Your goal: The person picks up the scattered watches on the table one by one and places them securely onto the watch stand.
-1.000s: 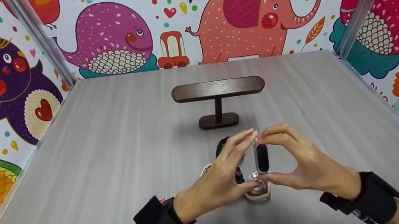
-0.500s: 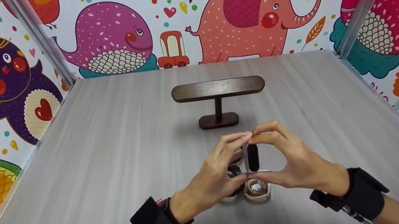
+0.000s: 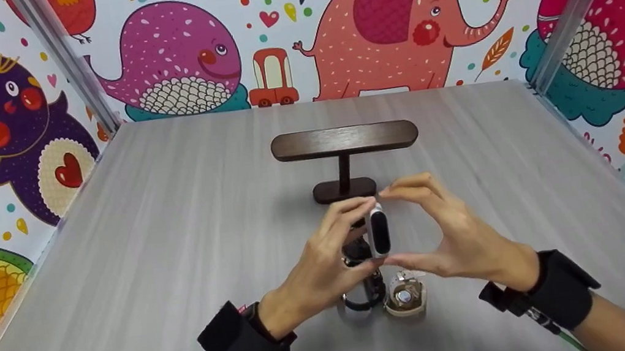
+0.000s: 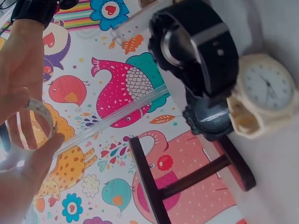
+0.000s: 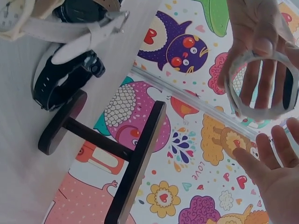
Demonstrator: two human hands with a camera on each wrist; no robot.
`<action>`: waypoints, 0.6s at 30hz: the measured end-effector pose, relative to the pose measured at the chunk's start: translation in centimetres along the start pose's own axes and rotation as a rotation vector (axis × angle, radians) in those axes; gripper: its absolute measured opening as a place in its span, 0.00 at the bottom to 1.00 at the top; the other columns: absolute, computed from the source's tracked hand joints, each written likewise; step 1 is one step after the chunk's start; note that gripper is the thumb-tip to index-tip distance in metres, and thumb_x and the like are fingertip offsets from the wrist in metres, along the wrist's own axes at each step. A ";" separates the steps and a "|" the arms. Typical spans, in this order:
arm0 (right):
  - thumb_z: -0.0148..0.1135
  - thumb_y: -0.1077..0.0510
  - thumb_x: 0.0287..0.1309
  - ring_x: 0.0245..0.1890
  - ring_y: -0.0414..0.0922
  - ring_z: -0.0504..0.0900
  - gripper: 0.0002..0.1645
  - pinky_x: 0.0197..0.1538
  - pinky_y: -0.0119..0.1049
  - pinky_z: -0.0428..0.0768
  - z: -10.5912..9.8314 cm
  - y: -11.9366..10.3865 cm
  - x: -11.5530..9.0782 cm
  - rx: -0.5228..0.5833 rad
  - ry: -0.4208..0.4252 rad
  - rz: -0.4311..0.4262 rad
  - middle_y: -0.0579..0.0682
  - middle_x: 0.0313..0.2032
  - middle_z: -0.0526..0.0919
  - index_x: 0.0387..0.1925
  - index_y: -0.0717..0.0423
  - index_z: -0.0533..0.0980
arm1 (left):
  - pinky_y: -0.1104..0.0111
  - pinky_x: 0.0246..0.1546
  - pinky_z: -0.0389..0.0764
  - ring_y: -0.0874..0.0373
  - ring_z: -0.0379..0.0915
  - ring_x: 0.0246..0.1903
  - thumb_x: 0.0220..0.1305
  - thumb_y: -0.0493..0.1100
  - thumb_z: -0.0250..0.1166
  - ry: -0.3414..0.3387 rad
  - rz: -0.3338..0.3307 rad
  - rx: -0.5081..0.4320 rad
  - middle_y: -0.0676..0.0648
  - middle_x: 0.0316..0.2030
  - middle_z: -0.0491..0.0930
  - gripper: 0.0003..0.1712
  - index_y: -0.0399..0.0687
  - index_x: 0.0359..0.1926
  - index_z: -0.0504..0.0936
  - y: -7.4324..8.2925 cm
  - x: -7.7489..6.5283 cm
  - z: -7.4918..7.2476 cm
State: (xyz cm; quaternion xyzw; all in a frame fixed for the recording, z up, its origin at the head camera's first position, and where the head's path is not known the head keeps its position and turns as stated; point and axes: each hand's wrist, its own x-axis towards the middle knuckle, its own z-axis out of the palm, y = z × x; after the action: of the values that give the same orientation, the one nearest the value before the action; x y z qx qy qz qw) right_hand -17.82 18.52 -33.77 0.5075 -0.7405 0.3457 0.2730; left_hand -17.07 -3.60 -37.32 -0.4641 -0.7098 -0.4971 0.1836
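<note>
A pale-strapped fitness band (image 3: 380,231) with a dark oval screen is held upright above the table, strap closed in a loop. My left hand (image 3: 324,254) pinches it between thumb and fingertips, as the left wrist view also shows. My right hand (image 3: 450,229) faces it from the other side, fingers gently bent. Its fingertips stand slightly apart from the band; whether its thumb touches the band cannot be told. Beneath the hands lie a black watch (image 4: 201,51) and a cream watch (image 4: 267,88). Another dark watch (image 4: 208,119) lies beside them, partly hidden.
Beyond the hands stands a dark wooden T-shaped display stand (image 3: 344,140) with a bare crossbar. The grey wood-grain table (image 3: 201,217) is bordered by printed cartoon panels (image 3: 170,54) with clear corner strips.
Both hands and the fitness band have moved left and farther from me. The right fingertips have drawn away from the band's top. The black watch beneath has come into fuller view.
</note>
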 end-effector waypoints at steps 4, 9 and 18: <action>0.76 0.46 0.52 0.60 0.50 0.73 0.45 0.71 0.29 0.69 -0.9 1.3 0.4 -0.070 -0.036 0.076 0.61 0.58 0.72 0.64 0.67 0.68 | 0.71 0.59 0.80 0.39 0.73 0.61 0.55 0.30 0.73 0.023 -0.041 -0.007 0.30 0.62 0.67 0.39 0.25 0.65 0.66 -0.7 0.0 -0.7; 0.82 0.55 0.44 0.64 0.52 0.69 0.53 0.71 0.44 0.72 -2.2 3.7 1.1 -0.157 -0.125 0.166 0.61 0.63 0.67 0.68 0.62 0.64 | 0.70 0.58 0.81 0.39 0.73 0.61 0.52 0.28 0.74 0.047 -0.044 0.026 0.30 0.61 0.68 0.40 0.26 0.65 0.67 -1.4 0.1 -2.1; 0.82 0.56 0.43 0.65 0.55 0.68 0.54 0.66 0.57 0.74 -3.5 8.0 2.4 -0.209 -0.201 0.346 0.63 0.65 0.65 0.71 0.59 0.63 | 0.67 0.59 0.82 0.37 0.72 0.62 0.48 0.24 0.73 0.125 -0.202 0.070 0.29 0.63 0.68 0.39 0.25 0.62 0.68 -3.4 0.7 -5.5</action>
State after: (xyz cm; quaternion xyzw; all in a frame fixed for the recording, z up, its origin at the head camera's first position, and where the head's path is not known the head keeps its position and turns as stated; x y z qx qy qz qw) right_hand -25.94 21.91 -31.66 0.3737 -0.8719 0.2565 0.1852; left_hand -21.40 -8.36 -36.25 -0.3517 -0.7569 -0.5160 0.1925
